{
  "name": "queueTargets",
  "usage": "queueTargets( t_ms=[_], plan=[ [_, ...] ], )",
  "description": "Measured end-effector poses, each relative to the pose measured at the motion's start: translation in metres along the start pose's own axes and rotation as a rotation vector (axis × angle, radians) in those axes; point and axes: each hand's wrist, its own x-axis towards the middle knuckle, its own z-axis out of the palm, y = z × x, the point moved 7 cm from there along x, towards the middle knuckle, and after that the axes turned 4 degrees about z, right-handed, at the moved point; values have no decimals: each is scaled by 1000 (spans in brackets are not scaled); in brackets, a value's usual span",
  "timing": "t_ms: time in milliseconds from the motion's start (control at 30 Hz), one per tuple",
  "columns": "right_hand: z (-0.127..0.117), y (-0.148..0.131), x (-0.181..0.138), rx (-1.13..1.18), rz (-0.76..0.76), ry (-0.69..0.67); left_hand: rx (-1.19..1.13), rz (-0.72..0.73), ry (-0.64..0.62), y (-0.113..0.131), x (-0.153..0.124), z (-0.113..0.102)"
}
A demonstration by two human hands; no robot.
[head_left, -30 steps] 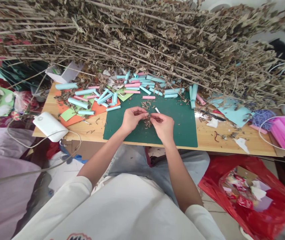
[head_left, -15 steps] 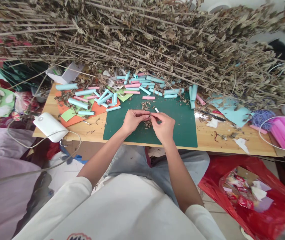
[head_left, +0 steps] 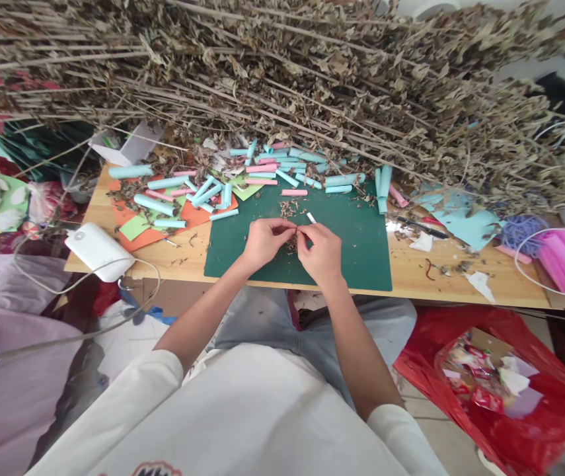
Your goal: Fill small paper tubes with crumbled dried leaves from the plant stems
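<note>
Both my hands meet over a green cutting mat (head_left: 366, 258), fingertips nearly touching. My left hand (head_left: 265, 241) is closed in a pinch, thumb against the fingers. My right hand (head_left: 320, 251) pinches opposite it. Whatever sits between the fingertips is too small to make out. Below and behind them lies a small heap of crumbled dried leaves (head_left: 289, 209). A short white piece (head_left: 310, 217) shows just beyond my right hand's knuckles. Farther back on the mat lies a pink paper roll (head_left: 294, 192).
Dried leafy stalks (head_left: 282, 79) are piled across the back. Several blue paper rolls (head_left: 154, 205) and pink ones lie in front of them. A white power bank (head_left: 98, 250) with a cable sits left. At right are a pen (head_left: 423, 228), blue yarn (head_left: 523, 236) and a red bag (head_left: 425, 344).
My right hand has shifted slightly left and its fingers have bent more. My left hand stays nearly in place, still pinched.
</note>
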Motion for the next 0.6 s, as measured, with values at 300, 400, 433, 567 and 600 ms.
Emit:
queueTargets(
  t_ms=[300,400,433,567,600],
  plan=[
    [-3,-2,1,8,18,-2,-5,0,-38,2,0,4],
    [-9,3,1,-4,72,79,-55,-3,5,3,1,3],
    [-10,5,1,5,80,92,-129,-35,29,1,2,2],
    [-12,5,2,121,66,49,-445,-206,71,-10,2,2],
    [-12,5,2,162,73,33,-484,-236,65,-12,2,3]
  ],
)
